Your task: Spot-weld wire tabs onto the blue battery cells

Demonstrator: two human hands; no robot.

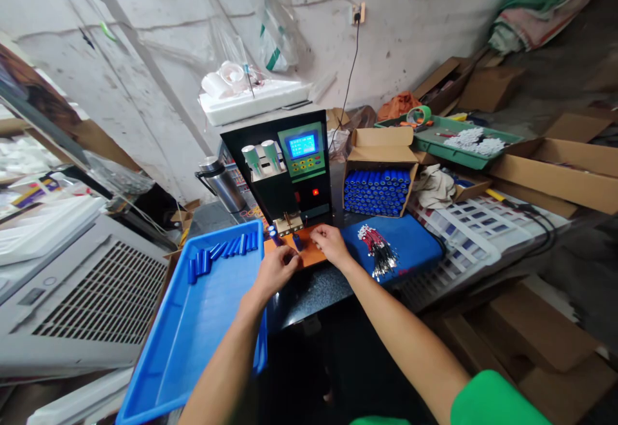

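Works with both bare hands low at the front of a black machine (253, 196) with a lit screen (302, 144). Has the left hand (277, 269) just in front of the machine's base, over the near left part of an orange mat (313, 257), with thumb and forefinger curled toward each other close to a small blue cell (297, 242); cannot tell from here about any pinch on it. Has the right hand (329, 243) in front of the machine's right side, over the right end of the mat, with fingers bent and tips drawn close together; cannot make out anything between them. Can see the small blue cell on the mat directly in front of the machine, below its metal electrodes (288, 222), and a second blue cell (273, 234) just left of it. Left of the machine, reaching toward the wearer, has a blue tray (203, 328) with a row of blue cells (222, 249) in its far part, and behind that a steel flask (226, 187). Right of the machine, has a cardboard box (381, 138) packed with more cells (376, 193) and, in front of it, a blue pad (415, 245) bearing a bundle of red and black wires (379, 251).
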